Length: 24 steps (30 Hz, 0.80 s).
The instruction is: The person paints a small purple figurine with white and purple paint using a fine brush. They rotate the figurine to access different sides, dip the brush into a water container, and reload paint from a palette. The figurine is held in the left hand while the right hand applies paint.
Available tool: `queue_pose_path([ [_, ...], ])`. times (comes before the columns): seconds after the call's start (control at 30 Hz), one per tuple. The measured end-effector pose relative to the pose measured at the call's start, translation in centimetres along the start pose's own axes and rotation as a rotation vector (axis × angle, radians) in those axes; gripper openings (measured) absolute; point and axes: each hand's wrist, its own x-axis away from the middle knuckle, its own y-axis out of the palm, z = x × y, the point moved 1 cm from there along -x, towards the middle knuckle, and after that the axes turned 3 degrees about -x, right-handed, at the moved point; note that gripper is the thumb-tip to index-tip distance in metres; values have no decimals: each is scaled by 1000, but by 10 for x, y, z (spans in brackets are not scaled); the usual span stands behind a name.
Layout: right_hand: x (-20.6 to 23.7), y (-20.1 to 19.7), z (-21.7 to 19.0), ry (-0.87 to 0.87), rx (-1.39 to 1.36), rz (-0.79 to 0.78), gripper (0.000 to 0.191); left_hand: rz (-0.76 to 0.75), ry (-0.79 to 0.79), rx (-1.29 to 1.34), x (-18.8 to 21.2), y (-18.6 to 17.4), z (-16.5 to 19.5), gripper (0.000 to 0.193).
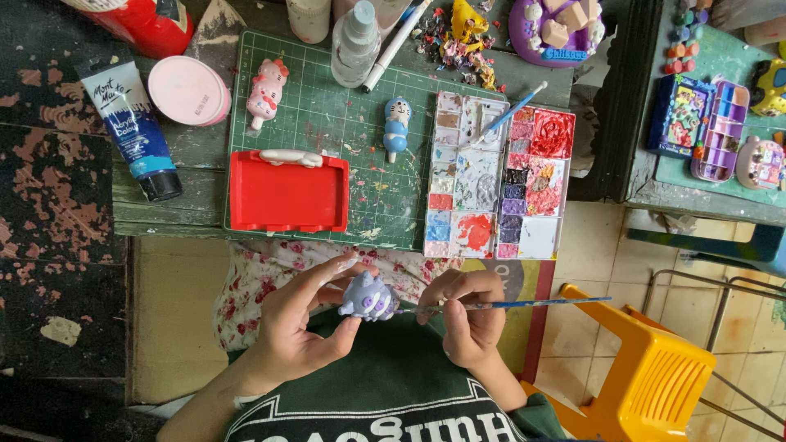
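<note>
My left hand [299, 323] holds a small purple and white figurine [370, 297] in front of my lap. A thin blue-handled paintbrush [524, 304] is gripped in my right hand [468, 315], its tip touching the figurine's right side. On the green cutting mat [344, 123] above lie a pink cat figurine [266, 92], a blue and white figurine [397, 124] and a red tray [288, 195]. A paint palette [499, 184] with many coloured wells sits at the mat's right, a second brush [512, 113] resting across it.
A blue paint tube [131, 123], a pink round lid [188, 90], a red bottle [143, 23] and a clear spray bottle [354, 42] stand on the worn table. A yellow plastic stool [647, 372] is at my right. Another table at far right holds small paint sets [702, 123].
</note>
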Motion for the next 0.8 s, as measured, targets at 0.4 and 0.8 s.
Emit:
queue_pose_path([
  [0.4,0,1,1,3,-12,-13,10,3,3,-12,0,0,0,66],
  [0.8,0,1,2,20,5,-34,8,2,-2,-17,0,0,2,66],
])
